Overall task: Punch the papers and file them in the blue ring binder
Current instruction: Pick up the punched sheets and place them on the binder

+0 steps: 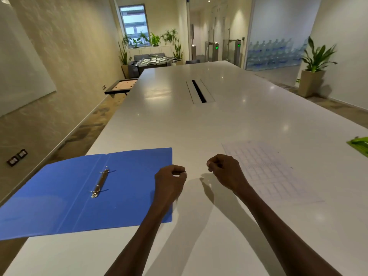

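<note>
Right of the open binder (85, 193), both hands (169, 181) (224, 169) hover, fingers curled, empty; papers (266, 172) unpunched; next, fetching a punch.

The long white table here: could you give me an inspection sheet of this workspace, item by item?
Surface: long glossy white table, with a dark cable slot down its middle.
Job's things: blue plastic ring binder lies open and flat at the near left, overhanging the table's edge, its metal rings empty; printed sheet of paper with a grid lies flat at the right. No hole punch seen.
Clutter: green item cut off at the right edge; cannot tell what it is.
Hands: left hand and right hand both curled, holding nothing visible.
Cables: nothing seen.
Surroundings: potted plants, table football, window.
</note>
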{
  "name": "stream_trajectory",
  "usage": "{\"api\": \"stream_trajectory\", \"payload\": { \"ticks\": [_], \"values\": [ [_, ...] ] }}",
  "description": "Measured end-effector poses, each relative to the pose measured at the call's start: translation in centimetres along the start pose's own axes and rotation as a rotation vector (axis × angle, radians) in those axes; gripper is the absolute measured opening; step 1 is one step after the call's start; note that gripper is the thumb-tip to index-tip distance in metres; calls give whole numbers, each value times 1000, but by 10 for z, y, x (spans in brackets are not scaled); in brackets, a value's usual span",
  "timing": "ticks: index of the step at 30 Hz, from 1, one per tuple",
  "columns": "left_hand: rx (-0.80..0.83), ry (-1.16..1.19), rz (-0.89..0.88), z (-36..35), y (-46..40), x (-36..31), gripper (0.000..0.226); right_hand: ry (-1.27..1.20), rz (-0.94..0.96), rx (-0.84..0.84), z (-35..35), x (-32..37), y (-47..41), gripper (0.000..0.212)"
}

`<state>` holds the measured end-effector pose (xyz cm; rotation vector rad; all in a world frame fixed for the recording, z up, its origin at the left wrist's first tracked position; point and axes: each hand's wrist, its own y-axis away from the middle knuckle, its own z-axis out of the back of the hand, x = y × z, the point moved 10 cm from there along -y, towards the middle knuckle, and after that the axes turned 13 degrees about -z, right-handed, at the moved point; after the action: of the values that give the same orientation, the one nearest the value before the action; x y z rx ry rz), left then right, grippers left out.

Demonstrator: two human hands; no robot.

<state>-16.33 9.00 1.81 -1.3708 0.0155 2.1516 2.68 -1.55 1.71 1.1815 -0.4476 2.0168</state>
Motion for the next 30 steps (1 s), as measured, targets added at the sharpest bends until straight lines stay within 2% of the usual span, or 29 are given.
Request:
{"api": "stream_trajectory", "payload": {
  "ticks": [3,9,11,14,17,18,20,25,30],
  "values": [
    [35,72,27,-35,-2,-13,14,120,2,-134,40,-14,-8,10],
    [148,127,79,-103,-5,-44,14,378,-127,-302,116,-61,-33,40],
    [203,109,103,-124,-6,-51,26,483,-201,-331,137,-76,-41,50],
    [252,122,175,-150,-5,-57,37,510,-309,-363,163,-95,-45,62],
    [207,106,189,-163,-6,-59,59,605,-375,-342,173,-107,-48,75],
    [206,112,208,-168,-5,-58,57,636,-393,-329,173,-111,-49,78],
    [208,124,246,-177,-1,-58,35,689,-418,-307,172,-117,-49,83],
    [174,164,244,-187,3,-66,45,766,-412,-280,165,-126,-49,85],
    [161,-35,170,-186,-3,-71,40,821,-344,-234,159,-123,-56,65]
  ]
}}
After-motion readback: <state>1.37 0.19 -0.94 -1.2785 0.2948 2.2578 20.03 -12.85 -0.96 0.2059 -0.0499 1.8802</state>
